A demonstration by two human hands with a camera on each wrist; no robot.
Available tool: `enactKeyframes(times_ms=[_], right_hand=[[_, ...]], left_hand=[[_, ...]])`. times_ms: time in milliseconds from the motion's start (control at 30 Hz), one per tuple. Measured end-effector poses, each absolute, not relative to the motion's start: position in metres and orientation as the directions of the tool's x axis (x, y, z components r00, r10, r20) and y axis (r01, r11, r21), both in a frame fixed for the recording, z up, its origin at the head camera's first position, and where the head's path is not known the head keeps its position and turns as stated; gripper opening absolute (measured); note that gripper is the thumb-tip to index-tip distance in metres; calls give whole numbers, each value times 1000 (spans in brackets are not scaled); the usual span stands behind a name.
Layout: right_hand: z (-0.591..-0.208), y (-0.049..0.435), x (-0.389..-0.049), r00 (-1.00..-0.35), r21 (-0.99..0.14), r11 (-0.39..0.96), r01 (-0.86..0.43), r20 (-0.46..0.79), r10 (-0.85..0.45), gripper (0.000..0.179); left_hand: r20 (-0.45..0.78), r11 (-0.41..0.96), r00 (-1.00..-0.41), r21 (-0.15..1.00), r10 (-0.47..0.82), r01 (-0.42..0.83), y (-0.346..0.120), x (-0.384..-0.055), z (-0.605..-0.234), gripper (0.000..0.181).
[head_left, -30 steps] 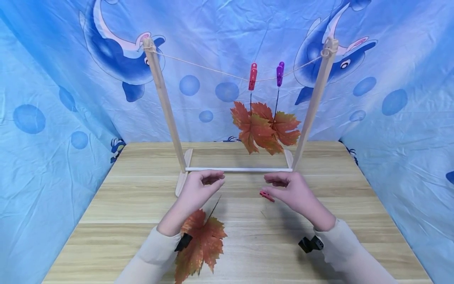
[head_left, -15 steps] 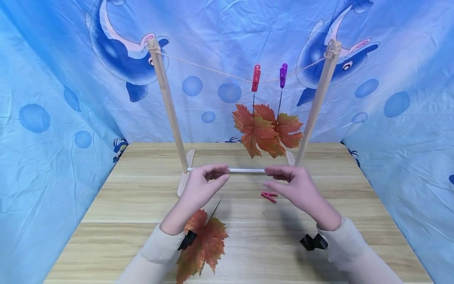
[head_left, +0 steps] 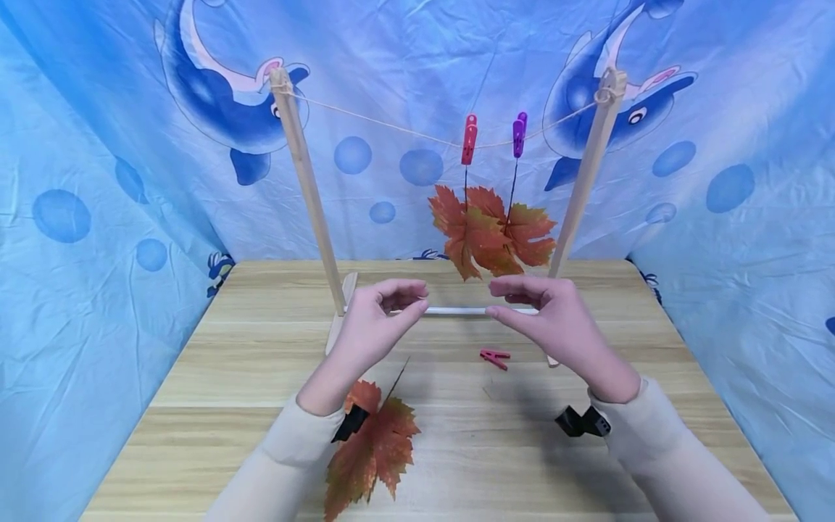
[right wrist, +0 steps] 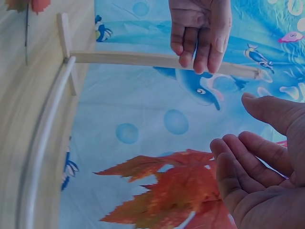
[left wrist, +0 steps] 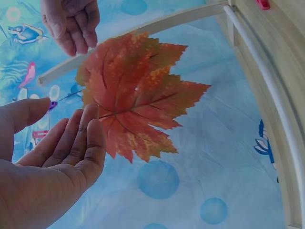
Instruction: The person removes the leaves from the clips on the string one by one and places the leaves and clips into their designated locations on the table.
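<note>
In the head view my left hand [head_left: 381, 322] hovers over the table before the frame, fingers loosely bent, with a gap between thumb and fingertips. My right hand [head_left: 554, 319] mirrors it on the other side, likewise holding nothing. Below and between them lies a pink-red clothespin [head_left: 496, 359] on the table. An orange-red artificial maple leaf [head_left: 375, 449] lies by my left forearm, partly covered by it. Behind the hands, two more leaves [head_left: 472, 232] hang by their stems from a string, one under a red clothespin [head_left: 469, 140], the other under a purple clothespin [head_left: 519, 135].
Two wooden posts [head_left: 306, 188] carry the string [head_left: 378, 122] across their tops. A white rod [head_left: 457, 311] joins them low down, just behind my hands. A blue dolphin-print cloth [head_left: 417, 65] encloses the back and sides of the wooden table [head_left: 215, 377].
Both hands have risen and moved away from me towards the rod. The pink-red clothespin, partly behind my right thumb before, now shows fully on the table.
</note>
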State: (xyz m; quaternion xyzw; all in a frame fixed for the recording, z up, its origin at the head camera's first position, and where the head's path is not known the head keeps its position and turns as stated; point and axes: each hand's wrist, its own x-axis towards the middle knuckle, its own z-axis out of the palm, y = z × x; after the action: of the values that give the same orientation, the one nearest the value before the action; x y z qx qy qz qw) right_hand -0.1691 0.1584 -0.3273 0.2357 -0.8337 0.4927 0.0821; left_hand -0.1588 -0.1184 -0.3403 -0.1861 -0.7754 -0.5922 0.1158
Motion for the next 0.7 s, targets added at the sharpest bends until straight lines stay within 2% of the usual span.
enactKeyframes(times_ms=[400,700], right_hand=[[-282,155,-174,-806,-721,364,-589,497,-321,28],[-243,151,-176,-784,-671,405,-620,534,-315,30]], left_hand=[[424,214,-894,869,142,446,-110,-167,-319,22],[475,187,-870,850,134,493,-105,-181,-305,21]])
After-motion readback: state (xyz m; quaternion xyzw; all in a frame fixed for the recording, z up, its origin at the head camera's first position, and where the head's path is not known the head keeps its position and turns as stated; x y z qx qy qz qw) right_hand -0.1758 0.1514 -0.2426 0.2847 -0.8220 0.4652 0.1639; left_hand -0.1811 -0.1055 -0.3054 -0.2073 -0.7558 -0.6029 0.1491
